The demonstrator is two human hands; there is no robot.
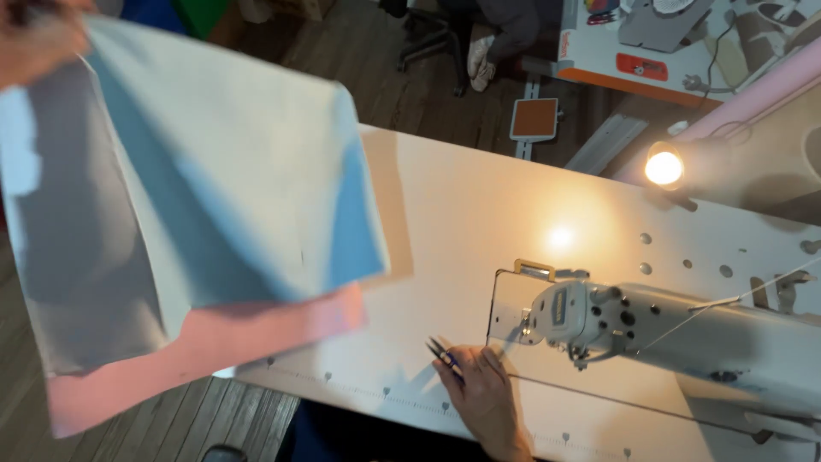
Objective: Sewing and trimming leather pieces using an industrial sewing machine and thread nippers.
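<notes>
My left hand is raised at the top left, close to the camera and blurred, shut on the edge of a large fabric piece. The fabric hangs in the air over the left end of the white table; it is light blue on top with a pink layer showing along its lower edge. My right hand rests on the table near the front edge, just left of the sewing machine's needle area. It holds a small dark pair of snips that points up and left.
A grey-white sewing machine lies across the table's right side, with a lit lamp behind it. A pink roll lies at the back right. Beyond the table is a wooden floor, a small orange pad and a seated person's legs.
</notes>
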